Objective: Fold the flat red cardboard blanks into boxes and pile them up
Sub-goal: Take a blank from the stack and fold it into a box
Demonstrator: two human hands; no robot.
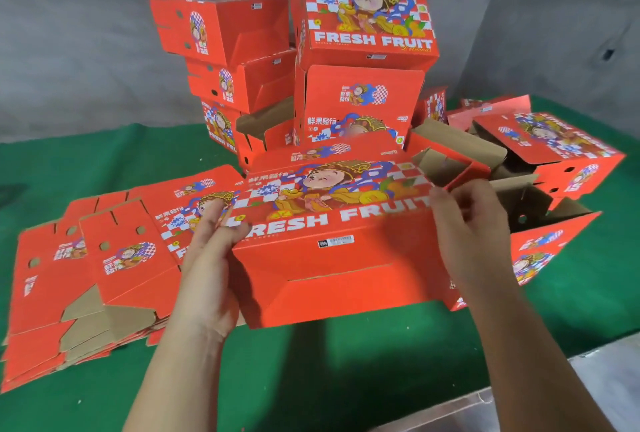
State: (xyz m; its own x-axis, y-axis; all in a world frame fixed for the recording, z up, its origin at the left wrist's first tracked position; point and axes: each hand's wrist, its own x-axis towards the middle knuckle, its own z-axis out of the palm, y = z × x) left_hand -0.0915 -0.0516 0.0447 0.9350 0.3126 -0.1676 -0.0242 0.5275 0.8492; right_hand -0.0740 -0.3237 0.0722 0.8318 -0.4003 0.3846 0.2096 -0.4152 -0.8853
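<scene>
Both hands (211,251) (467,224) hold a glossy red "FRESH FRUIT" box (332,241).

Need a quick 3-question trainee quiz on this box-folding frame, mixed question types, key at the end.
1. True or false: the flat blanks lie left of the box in hand.
2. The cloth under the work is: A) blue B) green C) grey?
3. Which of the hands is at the box's open end flap?

Key: 1 true. 2 B. 3 the right hand; the left hand holds the other end.
</scene>
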